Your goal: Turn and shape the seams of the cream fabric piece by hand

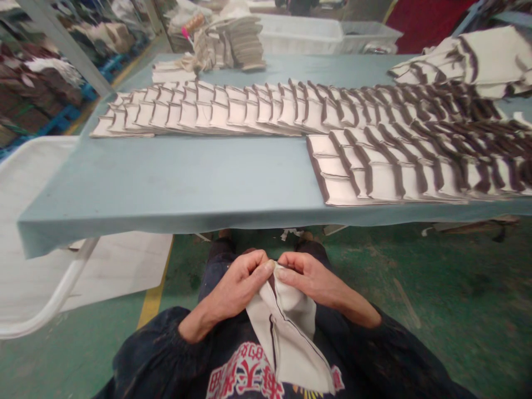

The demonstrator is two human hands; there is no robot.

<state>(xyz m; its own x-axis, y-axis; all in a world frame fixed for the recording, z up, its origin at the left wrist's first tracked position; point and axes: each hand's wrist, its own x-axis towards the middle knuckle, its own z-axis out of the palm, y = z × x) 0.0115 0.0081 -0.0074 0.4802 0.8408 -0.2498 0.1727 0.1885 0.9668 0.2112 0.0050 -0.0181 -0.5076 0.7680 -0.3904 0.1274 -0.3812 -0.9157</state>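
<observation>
Close to my body, above my lap, I hold a cream cloth piece with dark trim [295,349]. My left hand [243,280] pinches its upper edge between thumb and bent fingers. Right beside it, my right hand [310,277] grips the same edge, the two thumbs nearly touching. From there the cloth hangs down in folds over my dark apron, a dark-edged seam running along it. What lies under my fingertips is hidden.
A table with a blue-grey cover [199,183] stands ahead. On it lie overlapping rows of cream cloth pieces with dark edges [382,172], a stack of beige cloth [245,44] and a loose pile [494,55]. A white-framed cart [70,277] is at left; white bins [299,33] stand behind.
</observation>
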